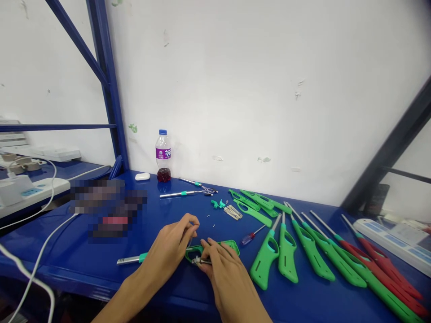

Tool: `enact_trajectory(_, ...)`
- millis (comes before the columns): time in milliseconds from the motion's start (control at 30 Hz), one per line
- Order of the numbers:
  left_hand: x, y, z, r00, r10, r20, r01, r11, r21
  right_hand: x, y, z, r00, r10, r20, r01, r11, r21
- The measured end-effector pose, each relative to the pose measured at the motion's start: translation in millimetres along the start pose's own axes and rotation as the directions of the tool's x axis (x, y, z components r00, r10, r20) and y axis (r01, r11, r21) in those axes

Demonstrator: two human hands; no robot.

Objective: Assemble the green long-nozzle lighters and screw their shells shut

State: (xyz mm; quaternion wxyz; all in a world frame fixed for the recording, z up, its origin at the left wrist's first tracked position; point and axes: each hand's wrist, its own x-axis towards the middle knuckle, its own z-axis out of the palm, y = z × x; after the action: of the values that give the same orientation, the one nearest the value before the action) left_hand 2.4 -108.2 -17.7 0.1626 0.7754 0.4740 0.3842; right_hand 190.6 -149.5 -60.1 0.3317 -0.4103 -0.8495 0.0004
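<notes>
While my right hand (227, 269) grasps an open green shell (230, 246) near the front of the worktop (188, 210), a metal part (201, 261) at its thumb, my left hand (178, 235) bends its fingers by the shell's left end; whether they pinch anything, I cannot tell. A screwdriver (248, 238) lies to the right.

Green casing (230, 245) partly hidden beneath right fingers (214, 252).

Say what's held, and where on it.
Right hand holds green shell around its middle. Left hand: can't tell whether it pinches anything.
</notes>
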Motion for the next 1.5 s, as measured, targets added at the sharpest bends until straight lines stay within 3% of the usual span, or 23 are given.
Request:
enact_trajectory(133,-11.4,-4.1,10.8,0.996,0.059,-0.066,-0.052,0.993,0.103,2.4,-2.7,-4.0,0.999,-0.030,-0.033,0.030,1.000,0.007)
enact_trajectory(267,-16.2,-7.9,18.5,0.985,0.138,-0.107,-0.111,0.969,0.222,3.6,-3.4,-17.9,0.995,0.060,-0.079,-0.048,0.989,0.141)
enact_trajectory(400,-14.9,-1.5,17.9,0.977,0.204,-0.058,-0.190,0.963,0.189,1.6,-0.4,-31.9,0.967,0.238,-0.093,-0.210,0.949,0.236)
enact_trajectory(567,-14.1,9.4,16.6,0.967,0.248,0.048,-0.253,0.954,0.159,-1.7,2.1,-36.3,0.927,0.328,-0.180,-0.287,0.932,0.221)
enact_trajectory(700,-13.6,9.8,18.8,0.957,0.284,0.066,-0.292,0.939,0.180,-4.2,3.7,-34.3,0.902,0.320,-0.290,-0.302,0.947,0.106)
enact_trajectory(967,-17.5,11.8,19.2,0.949,0.297,0.108,-0.314,0.923,0.222,-4.2,3.1,-35.0,0.924,0.308,-0.228,-0.292,0.951,0.099)
enact_trajectory(1500,-17.0,9.4,19.4,0.940,0.321,0.117,-0.339,0.917,0.211,-2.4,2.0,-36.4,0.925,0.313,-0.216,-0.300,0.949,0.093)
